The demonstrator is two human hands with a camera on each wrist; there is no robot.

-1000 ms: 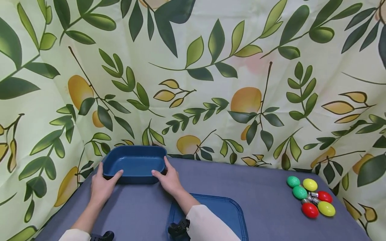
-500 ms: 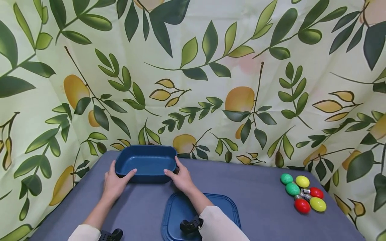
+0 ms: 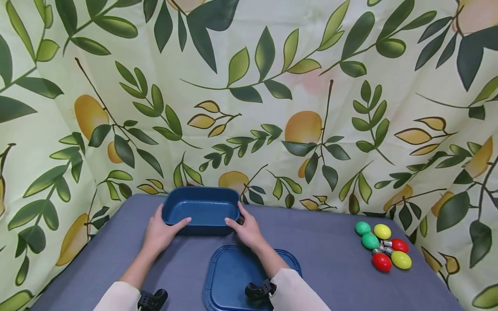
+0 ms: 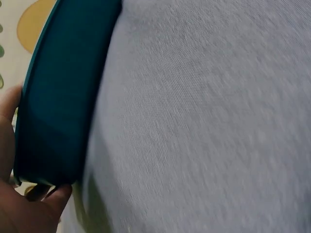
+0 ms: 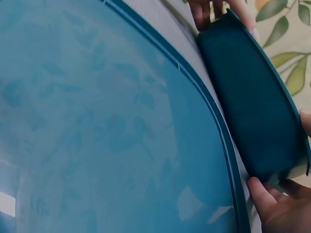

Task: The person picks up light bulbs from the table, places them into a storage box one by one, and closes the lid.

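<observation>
Hands (image 3: pixel 160 233) (image 3: pixel 249 229) clamped on blue container (image 3: pixel 206 230) near far edge of tabletop (image 3: pixel 323 246), broad room rightward toward bulbs (image 3: pixel 382 261).

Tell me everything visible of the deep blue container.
The container is dark blue, smooth and plastic-looking: a rounded rectangle with raised walls and a rim. Open side up, it shows nothing inside. The left grip and right grip hold its opposite ends. It is beyond the flat blue tray, toward the far edge; whether it touches the table is unclear.
</observation>
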